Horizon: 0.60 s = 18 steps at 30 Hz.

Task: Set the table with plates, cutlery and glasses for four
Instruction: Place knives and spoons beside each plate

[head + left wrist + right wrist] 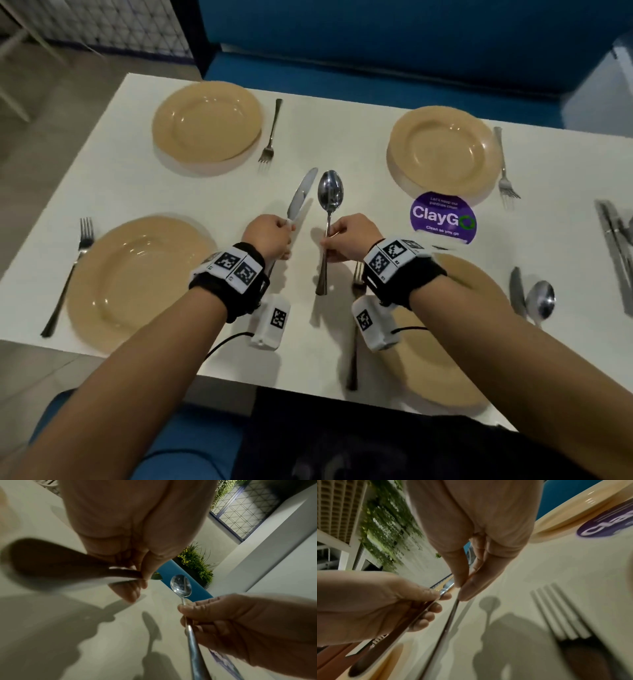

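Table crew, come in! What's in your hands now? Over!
Left hand grips knife; right hand grips spoon, both held above the table. Four plates down, forks beside them. No glasses in view. Path clear.

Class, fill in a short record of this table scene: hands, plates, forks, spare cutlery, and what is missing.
left hand: holds knife
right hand: holds spoon
plates: four, first at
forks: four, one beside each plate, first at
finished setting: near right, with knife and spoon
spare cutlery: right edge
glasses: none visible
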Tool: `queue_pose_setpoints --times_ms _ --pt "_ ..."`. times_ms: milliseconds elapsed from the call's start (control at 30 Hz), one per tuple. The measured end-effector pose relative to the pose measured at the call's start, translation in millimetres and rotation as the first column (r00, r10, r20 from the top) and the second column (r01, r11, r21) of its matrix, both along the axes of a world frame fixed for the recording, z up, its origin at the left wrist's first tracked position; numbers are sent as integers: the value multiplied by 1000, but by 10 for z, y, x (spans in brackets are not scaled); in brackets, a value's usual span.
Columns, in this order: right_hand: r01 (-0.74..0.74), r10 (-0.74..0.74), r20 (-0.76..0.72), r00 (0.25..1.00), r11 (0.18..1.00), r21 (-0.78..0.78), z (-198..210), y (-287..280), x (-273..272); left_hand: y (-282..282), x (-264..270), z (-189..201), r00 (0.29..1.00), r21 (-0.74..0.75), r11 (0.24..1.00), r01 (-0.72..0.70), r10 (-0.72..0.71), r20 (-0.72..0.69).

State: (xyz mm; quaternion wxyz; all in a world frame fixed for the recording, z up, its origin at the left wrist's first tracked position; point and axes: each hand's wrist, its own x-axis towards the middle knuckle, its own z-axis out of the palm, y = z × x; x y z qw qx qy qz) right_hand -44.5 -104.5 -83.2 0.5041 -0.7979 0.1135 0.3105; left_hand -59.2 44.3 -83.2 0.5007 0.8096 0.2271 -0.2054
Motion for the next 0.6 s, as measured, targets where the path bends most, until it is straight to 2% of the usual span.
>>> queue_pose_setpoints --times_ms 100,233,400,600 --pt "-43 42 -26 999 998 -55 -38 248 -4 248 -36 -102 997 79 994 69 -66 -38" --pt "-54 48 -44 998 988 -142 -127 652 -60 587 -100 -161 972 214 949 232 -220 -81" --pt "-39 24 -58 998 958 -284 -220 1004 -179 797 -180 -204 894 365 817 446 -426 -138" --pt "-69 37 -92 995 922 -380 -254 1115 -365 837 -339 -271 823 439 709 552 -548 -151"
